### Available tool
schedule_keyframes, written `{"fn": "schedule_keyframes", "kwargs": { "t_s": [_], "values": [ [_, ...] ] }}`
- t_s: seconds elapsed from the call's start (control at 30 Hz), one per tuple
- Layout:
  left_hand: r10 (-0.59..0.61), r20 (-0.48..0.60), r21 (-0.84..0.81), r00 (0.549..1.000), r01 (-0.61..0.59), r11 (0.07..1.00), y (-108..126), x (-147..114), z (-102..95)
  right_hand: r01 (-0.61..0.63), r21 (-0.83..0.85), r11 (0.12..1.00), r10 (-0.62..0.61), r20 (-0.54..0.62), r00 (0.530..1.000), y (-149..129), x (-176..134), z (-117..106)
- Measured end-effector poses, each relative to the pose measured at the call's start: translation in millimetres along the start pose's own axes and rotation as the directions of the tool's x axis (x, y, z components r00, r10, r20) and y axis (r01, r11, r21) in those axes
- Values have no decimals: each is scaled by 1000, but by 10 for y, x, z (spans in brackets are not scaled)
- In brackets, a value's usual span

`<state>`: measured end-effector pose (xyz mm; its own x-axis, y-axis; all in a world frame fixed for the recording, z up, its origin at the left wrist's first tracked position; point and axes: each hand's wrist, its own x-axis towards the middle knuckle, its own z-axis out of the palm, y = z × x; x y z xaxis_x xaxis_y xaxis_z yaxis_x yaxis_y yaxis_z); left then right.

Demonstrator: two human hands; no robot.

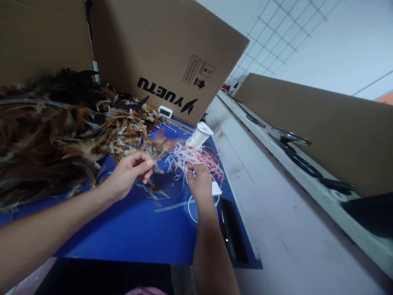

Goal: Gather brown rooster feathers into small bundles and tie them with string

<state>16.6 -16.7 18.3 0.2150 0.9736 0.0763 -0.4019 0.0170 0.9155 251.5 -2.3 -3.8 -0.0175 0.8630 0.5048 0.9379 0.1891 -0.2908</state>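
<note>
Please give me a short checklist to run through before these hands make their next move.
1. Left hand grip on the feathers: ok; thumb and forefinger are pinched together, with feathers at their tips.
2. Ribbon strips sorted: not ok; white and red ones lie jumbled in a heap.
3. Right hand holding one strip: cannot tell; its fingertips are at the heap, but the grip is unclear.
4. White spool nearby: ok; it stands just beyond the right hand.
5. Feather pile nearby: ok; it spreads to the left of the left hand.
6. Digital timer reading: cannot tell; digits too small.
</note>
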Motion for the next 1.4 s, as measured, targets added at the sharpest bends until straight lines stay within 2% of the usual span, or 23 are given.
{"fn": "schedule_keyframes", "kwargs": {
  "t_s": [0.13,0.27,0.37,0.5,0.7,0.77,0.87,0.97,1.03,1.23,1.4],
  "values": [
    [34,-4,-9,999,-34,999,1,-13,-3,13,-58,998,-10,41,999,45,38,162],
    [16,11,20,1000,-16,1000,-32,-9,-13,-9,-152,988,23,88,996,15,73,291],
    [3,13,21,1000,-4,1000,-44,-3,-17,-27,-164,986,43,94,995,1,86,345],
    [5,11,35,1000,-5,999,-35,5,-15,-53,-112,992,60,61,996,53,104,328],
    [28,0,32,1000,-28,999,-44,20,-40,-128,-17,992,127,-46,991,65,105,178],
    [35,-3,32,999,-34,999,-45,23,-49,-97,92,991,99,-16,995,-10,67,143],
    [42,-8,24,999,-42,999,-32,27,-53,14,247,969,-46,125,991,-161,-10,129],
    [46,-24,6,999,-46,999,-13,31,-49,112,285,952,-184,241,953,-286,-61,159],
    [44,-30,3,999,-44,999,-3,33,-46,123,268,956,-199,279,939,-327,-68,190],
    [54,-43,-11,998,-55,998,25,34,-39,-4,337,941,-77,228,971,-259,-30,234],
    [60,-54,-14,997,-60,998,21,46,-61,-151,365,919,141,52,989,-88,94,125]
  ]
}}
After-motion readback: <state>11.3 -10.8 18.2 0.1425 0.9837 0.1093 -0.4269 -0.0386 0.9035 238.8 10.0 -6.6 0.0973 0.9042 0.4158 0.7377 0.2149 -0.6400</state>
